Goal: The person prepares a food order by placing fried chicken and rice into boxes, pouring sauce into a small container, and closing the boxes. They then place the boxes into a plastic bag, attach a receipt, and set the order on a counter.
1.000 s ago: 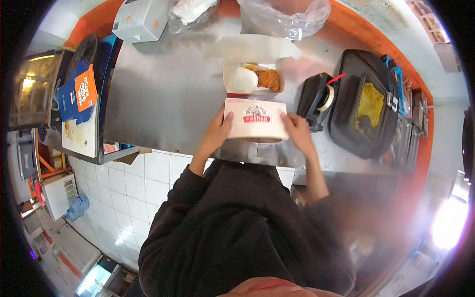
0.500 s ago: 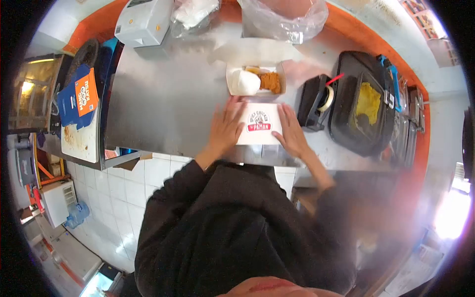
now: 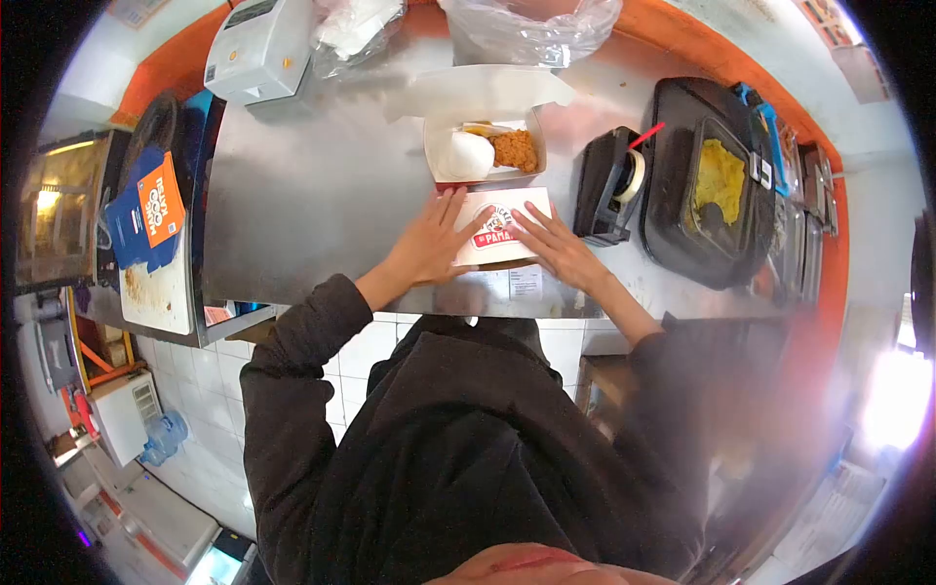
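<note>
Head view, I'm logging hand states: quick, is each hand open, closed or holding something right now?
Left hand: open, spread over the left part of the logo box.
Right hand: open, spread over its right part.

A stainless-steel surface stands against a pale wall with an orange band low along it. White square tiles cover the floor. At left, a glass-fronted cabinet glows yellow inside; far right, a white glare, lamp or window unclear.
</note>
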### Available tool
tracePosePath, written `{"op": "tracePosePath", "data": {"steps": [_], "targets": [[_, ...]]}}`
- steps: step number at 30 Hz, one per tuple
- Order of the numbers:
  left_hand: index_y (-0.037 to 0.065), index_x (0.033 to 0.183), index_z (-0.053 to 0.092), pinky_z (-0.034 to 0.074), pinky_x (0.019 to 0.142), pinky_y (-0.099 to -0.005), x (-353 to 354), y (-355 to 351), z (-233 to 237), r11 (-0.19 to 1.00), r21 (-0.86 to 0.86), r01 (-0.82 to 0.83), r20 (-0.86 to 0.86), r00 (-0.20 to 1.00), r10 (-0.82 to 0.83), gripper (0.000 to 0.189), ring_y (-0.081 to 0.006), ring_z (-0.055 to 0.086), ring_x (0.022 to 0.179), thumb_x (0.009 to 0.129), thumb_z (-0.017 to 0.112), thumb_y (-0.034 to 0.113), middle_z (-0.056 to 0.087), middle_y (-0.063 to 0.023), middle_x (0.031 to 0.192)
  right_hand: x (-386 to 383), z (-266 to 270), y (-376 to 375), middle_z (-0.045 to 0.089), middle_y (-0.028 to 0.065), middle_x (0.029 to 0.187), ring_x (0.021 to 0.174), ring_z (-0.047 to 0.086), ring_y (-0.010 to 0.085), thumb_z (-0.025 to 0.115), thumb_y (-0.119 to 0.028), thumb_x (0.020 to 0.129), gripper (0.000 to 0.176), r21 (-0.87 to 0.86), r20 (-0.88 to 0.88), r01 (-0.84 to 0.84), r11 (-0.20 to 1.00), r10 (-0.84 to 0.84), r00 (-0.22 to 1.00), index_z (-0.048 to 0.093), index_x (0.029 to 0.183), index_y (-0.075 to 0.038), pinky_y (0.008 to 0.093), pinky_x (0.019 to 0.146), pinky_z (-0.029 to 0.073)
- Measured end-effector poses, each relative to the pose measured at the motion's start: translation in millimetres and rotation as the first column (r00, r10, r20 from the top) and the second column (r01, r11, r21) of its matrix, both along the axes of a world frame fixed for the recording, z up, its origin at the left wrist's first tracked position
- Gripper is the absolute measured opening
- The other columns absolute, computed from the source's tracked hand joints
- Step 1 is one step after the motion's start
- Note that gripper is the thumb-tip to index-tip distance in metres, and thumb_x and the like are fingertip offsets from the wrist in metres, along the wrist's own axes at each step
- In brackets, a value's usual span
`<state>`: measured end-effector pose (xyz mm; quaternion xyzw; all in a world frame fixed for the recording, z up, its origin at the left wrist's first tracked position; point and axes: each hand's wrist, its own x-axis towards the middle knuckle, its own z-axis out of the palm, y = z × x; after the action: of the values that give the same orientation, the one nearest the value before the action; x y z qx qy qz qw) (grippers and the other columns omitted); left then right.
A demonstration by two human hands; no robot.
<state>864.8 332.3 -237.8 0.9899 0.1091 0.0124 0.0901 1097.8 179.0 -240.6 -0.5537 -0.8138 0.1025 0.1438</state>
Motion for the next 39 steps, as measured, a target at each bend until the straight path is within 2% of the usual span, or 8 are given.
{"op": "tracePosePath", "data": {"steps": [5,8,10,13,19,27,31,39], "targets": [[0.030,0.150,0.021,0.022,0.105,-0.0642,9,-26,3,0.998,0.002,-0.060,0.010,0.998,0.060,0.094,-0.0496,0.017,0.137,0.073,0.067,0.058,0.017,-0.0275,0.150,-20,11,-15,0.038,0.0103,0.146,0.136,0.034,0.0299,0.057,-0.027,0.087,0.055,0.003,0.057,0.172,0.985,-0.172,0.983,0.043,0.138,-0.010,0.0489,0.112,0.027],[0.038,0.147,0.026,0.023,0.103,-0.0676,16,-28,-14,0.990,-0.015,-0.144,0.053,0.988,0.144,0.089,-0.0501,0.013,0.138,0.072,0.069,0.056,0.012,-0.0239,0.152,-7,12,-23,0.064,0.0068,0.103,0.087,0.058,0.0244,0.056,-0.019,0.091,0.025,0.284,-0.171,0.500,0.818,-0.470,0.866,0.062,0.110,-0.003,0.0384,0.077,0.045],[0.040,0.145,0.031,0.026,0.103,-0.0657,13,-27,-18,0.983,-0.134,-0.128,0.145,0.978,0.147,0.086,-0.0494,0.013,0.138,0.070,0.073,0.051,0.012,-0.0224,0.153,-3,24,-34,0.061,0.0029,0.092,0.072,0.051,0.0160,0.056,-0.019,0.094,0.021,0.106,-0.650,0.941,0.322,-0.694,0.311,0.064,0.102,-0.003,0.0315,0.061,0.039],[0.038,0.143,0.036,0.030,0.102,-0.0640,12,-28,-11,0.979,-0.172,-0.108,0.189,0.972,0.140,0.082,-0.0489,0.014,0.137,0.071,0.074,0.046,0.013,-0.0218,0.152,34,1,-52,0.060,0.0003,0.076,0.059,0.040,0.0076,0.056,-0.023,0.096,0.018,-0.352,-0.657,0.907,0.230,-0.751,-0.065,0.061,0.099,-0.005,0.0236,0.053,0.033],[0.033,0.141,0.041,0.029,0.107,-0.0558,14,-32,5,0.971,-0.199,-0.136,0.140,0.976,0.165,0.079,-0.0463,0.014,0.138,0.070,0.075,0.039,0.016,-0.0218,0.151,20,-30,-56,0.057,-0.0007,0.085,0.062,0.043,0.0074,0.060,-0.028,0.094,0.023,-0.509,-0.823,0.700,0.501,-0.046,-0.566,0.061,0.082,-0.008,0.0225,0.056,0.035],[0.036,0.142,0.039,0.033,0.104,-0.0552,10,-34,2,0.982,-0.132,-0.134,0.140,0.978,0.153,0.080,-0.0468,0.020,0.136,0.071,0.074,0.040,0.017,-0.0217,0.151,-6,-70,-92,0.051,0.0086,0.073,0.072,0.051,0.0179,0.060,-0.023,0.093,0.029,-0.021,-0.447,0.995,0.097,-0.891,0.077,0.061,0.075,0.000,0.0347,0.065,0.042],[0.037,0.143,0.037,0.036,0.103,-0.0546,11,-31,-4,0.987,-0.092,-0.133,0.168,0.975,0.147,0.079,-0.0473,0.022,0.136,0.072,0.073,0.043,0.017,-0.0220,0.151,-71,-6,-74,0.060,0.0042,0.063,0.050,0.052,0.0072,0.058,-0.012,0.093,0.015,-0.599,-0.721,0.699,0.390,-0.642,-0.260,0.067,0.093,0.000,0.0231,0.044,0.042],[0.040,0.145,0.031,0.030,0.102,-0.0619,12,-28,-5,0.979,-0.121,-0.164,0.141,0.973,0.181,0.081,-0.0468,0.021,0.136,0.074,0.070,0.048,0.017,-0.0230,0.152,-107,-32,-24,0.059,-0.0001,0.063,0.049,0.049,0.0039,0.063,-0.009,0.090,0.033,-0.512,-0.797,0.581,0.633,-0.602,-0.046,0.060,0.123,-0.003,0.0210,0.043,0.040]]}}
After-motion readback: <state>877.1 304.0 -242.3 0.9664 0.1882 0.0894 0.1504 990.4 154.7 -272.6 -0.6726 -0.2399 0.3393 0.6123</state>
